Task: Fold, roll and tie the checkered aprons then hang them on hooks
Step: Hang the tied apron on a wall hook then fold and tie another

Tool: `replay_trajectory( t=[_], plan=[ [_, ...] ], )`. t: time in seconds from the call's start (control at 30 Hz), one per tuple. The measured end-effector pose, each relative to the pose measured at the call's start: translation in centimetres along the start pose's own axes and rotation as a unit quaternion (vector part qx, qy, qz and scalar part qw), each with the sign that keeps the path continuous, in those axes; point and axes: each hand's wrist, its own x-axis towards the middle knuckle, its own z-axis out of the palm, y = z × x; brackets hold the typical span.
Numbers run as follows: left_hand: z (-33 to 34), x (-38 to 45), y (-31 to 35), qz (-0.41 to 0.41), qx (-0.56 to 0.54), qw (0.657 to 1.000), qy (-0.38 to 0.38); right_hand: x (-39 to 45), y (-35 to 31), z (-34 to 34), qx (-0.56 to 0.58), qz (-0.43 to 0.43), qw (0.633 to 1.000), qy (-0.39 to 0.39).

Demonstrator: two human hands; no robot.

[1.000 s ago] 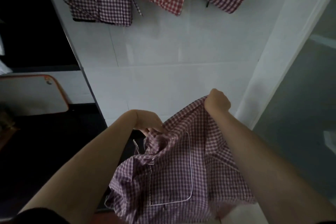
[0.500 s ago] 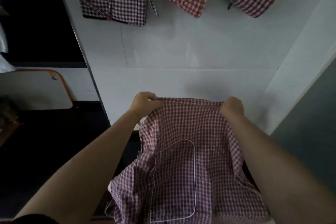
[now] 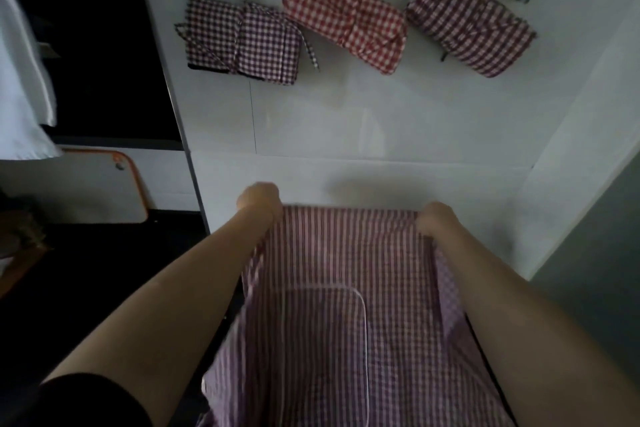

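Observation:
A purple checkered apron [image 3: 346, 253] with a white-piped pocket [image 3: 325, 340] hangs spread out in front of me. My left hand [image 3: 259, 199] grips its top left corner and my right hand [image 3: 436, 218] grips its top right corner, stretching the top edge flat between them. On the white wall above hang three rolled, tied aprons: a purple one [image 3: 242, 40] at the left, a red one [image 3: 346, 14] in the middle and a dark purple one [image 3: 471, 17] at the right. The hooks themselves are hidden.
A white wall [image 3: 381, 121] stands straight ahead, with a grey panel [image 3: 595, 253] at the right. To the left are a dark opening [image 3: 90, 45], a white cloth [image 3: 20, 80] and an orange-rimmed white board [image 3: 86, 187] over a dark counter.
My hands moved apart and levelled out, pulling the apron's top edge from bunched to taut and flat. The view tilted so the hung aprons sit lower in the frame.

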Motion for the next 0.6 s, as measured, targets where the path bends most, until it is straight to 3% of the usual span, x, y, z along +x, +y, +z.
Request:
replay_trajectory(
  t=[0.07,0.1,0.17,0.27,0.37,0.43,0.5,0.53,0.6],
  plan=[
    [1.0,-0.3,0.0,0.001,-0.092,0.965,0.246,-0.4,-0.5,0.3,0.004,-0.056,0.983,0.177],
    [1.6,-0.5,0.0,0.027,-0.107,0.946,0.305,-0.6,-0.5,0.6,0.013,-0.085,0.966,0.243],
    [3.8,-0.7,-0.3,0.065,-0.071,0.939,0.33,-0.5,0.2,1.9,0.071,-0.135,0.943,0.294],
    [7.6,-1.9,-0.7,0.061,-0.024,0.954,0.294,-1.0,1.6,4.6,0.08,-0.138,0.957,0.243],
    [11.3,-3.7,-1.1,0.059,-0.013,0.973,0.223,-2.4,3.4,6.8,0.012,-0.126,0.969,0.211],
    [13.4,-4.7,-1.4,0.038,-0.022,0.99,0.136,-3.2,4.3,7.6,-0.068,-0.132,0.981,0.123],
    [14.4,-6.0,-1.1,0.042,0.042,0.998,-0.027,-4.5,4.6,7.9,-0.231,-0.117,0.962,-0.087],
    [14.6,-6.6,-0.8,0.054,0.097,0.985,-0.129,-5.1,4.4,7.8,-0.318,-0.092,0.922,-0.202],
    [14.9,-8.4,0.5,0.071,0.182,0.925,-0.325,-6.0,4.7,8.9,-0.367,-0.013,0.846,-0.387]
  ],
)
